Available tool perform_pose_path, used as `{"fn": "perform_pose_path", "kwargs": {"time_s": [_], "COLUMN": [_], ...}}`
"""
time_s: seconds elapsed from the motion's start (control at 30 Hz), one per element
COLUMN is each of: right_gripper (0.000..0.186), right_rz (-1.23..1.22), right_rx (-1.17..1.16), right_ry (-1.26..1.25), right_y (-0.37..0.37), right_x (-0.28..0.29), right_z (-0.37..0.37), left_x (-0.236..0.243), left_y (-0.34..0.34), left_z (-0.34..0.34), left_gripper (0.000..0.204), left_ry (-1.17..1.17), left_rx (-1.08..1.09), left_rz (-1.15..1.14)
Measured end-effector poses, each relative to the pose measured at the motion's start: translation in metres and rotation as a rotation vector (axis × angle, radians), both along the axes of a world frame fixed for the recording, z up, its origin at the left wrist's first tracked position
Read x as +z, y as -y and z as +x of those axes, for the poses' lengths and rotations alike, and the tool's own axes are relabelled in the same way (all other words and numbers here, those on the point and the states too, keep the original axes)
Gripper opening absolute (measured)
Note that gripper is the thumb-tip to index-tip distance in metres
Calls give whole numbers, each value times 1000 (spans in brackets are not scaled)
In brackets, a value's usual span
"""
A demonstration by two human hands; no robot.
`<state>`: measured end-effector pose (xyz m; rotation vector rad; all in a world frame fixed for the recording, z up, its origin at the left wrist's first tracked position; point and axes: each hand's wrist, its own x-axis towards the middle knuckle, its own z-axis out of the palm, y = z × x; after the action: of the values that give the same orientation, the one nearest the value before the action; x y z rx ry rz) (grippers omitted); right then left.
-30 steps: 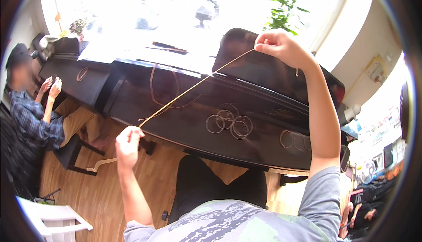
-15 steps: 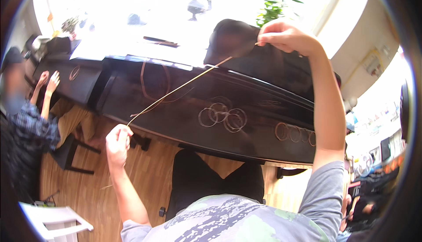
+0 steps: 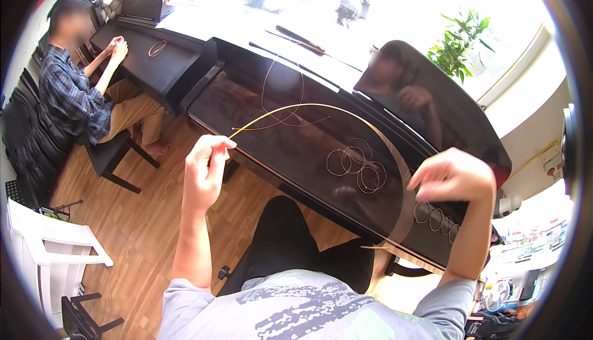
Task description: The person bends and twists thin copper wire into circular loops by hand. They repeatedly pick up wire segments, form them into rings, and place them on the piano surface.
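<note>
The golden strand (image 3: pixel 296 106) is clamped near one end by the fingers (image 3: pixel 222 142) of the left hand (image 3: pixel 204 170); since it appears springy and is gripped so far along, its length is bowed into an arch to their right. Its blurred far side is curved down just left of the right hand (image 3: pixel 457 176), whose fingers are curled; whether the strand is touched by them cannot be told. Between both sets of fingers, overlapping wire rings (image 3: pixel 357 166) are laid on the dark bench (image 3: pixel 278 161), perhaps kept flat against tangling. The left forearm is raised nearly upright; the right elbow is sharply bent, the hand turned inward.
</note>
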<state>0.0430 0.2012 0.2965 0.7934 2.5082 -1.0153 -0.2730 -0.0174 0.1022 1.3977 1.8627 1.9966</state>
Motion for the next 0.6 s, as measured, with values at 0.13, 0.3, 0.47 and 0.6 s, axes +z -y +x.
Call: {"fn": "perform_pose_path", "kwargs": {"time_s": [0.13,0.3,0.47,0.6], "right_gripper": [35,17,62,59], "right_rz": [396,565,822,508], "right_rx": [263,212,420,196], "right_ry": [-76,-653,-804,-875], "right_y": [52,71,94,88], "right_x": [-47,-47,-63,-87], "right_z": [-1,-33,-78,-95], "left_x": [18,29,22,19], "left_y": [-13,-23,-32,-36], "left_z": [9,33,63,79], "left_gripper": [19,18,36,56], "left_ry": [-460,-450,-70,-5], "left_rx": [-66,-312,-693,-563], "left_rz": [40,111,332,103]}}
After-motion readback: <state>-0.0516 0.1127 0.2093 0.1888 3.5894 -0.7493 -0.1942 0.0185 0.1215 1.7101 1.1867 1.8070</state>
